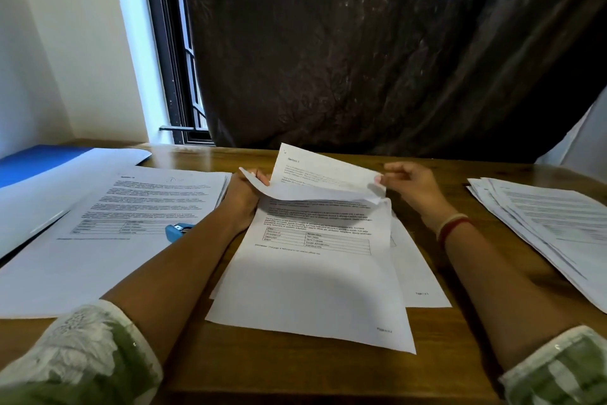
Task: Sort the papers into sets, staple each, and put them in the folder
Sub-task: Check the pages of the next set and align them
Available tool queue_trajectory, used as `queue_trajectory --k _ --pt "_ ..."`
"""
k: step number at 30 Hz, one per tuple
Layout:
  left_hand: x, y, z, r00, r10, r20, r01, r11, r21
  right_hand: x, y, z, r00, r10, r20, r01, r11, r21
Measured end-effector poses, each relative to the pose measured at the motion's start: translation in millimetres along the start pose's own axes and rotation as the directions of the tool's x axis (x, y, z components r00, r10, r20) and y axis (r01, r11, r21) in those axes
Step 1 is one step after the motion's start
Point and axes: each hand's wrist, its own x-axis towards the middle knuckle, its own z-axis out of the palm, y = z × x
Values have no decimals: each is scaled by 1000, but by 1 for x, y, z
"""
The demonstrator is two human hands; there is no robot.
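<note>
A small set of printed papers (312, 273) lies in the middle of the wooden table (295, 368). My left hand (244, 194) grips its upper left corner, where the top sheet folds back. My right hand (410, 184) pinches the upper right edge of a lifted sheet (325, 171) headed "Section". A blue stapler (177, 231) rests on a stack of papers (131, 217) to the left. A blue folder (36, 163) lies open at the far left, with its white inner face (49, 194) showing.
Another fanned pile of printed sheets (545, 227) lies at the right edge of the table. A dark curtain (377, 43) hangs behind the table, with a window (174, 53) at the back left.
</note>
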Motion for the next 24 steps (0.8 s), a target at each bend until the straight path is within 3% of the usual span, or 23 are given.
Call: queue_trajectory --k 3,8,12,16,19,21,22,24 --pt "0 -1 1 1000 1 7 -1 1000 -1 0 8 5 1000 18 4 -18 1000 -1" --pt "-3 2 0 999 -24 43 25 999 -41 0 -3 11 990 -67 -122 77 994 81" --pt "-5 3 1 999 -31 35 34 995 -89 -4 -9 7 983 -154 -102 167 977 134" --pt "-10 5 3 999 -19 36 23 991 -128 -7 -24 -4 949 -251 191 145 885 442" --pt "-8 4 4 999 -42 18 44 992 -121 -12 -33 -9 796 -319 515 136 923 361" --pt "-8 5 2 994 -106 23 107 992 -67 -17 -34 -11 752 -289 593 133 947 293" --pt "-8 5 1 995 -95 35 98 993 -65 -16 -31 -11 780 -262 569 108 951 290" --pt "-8 3 0 998 -16 62 20 998 -65 -11 -23 -10 905 -142 401 33 964 265"
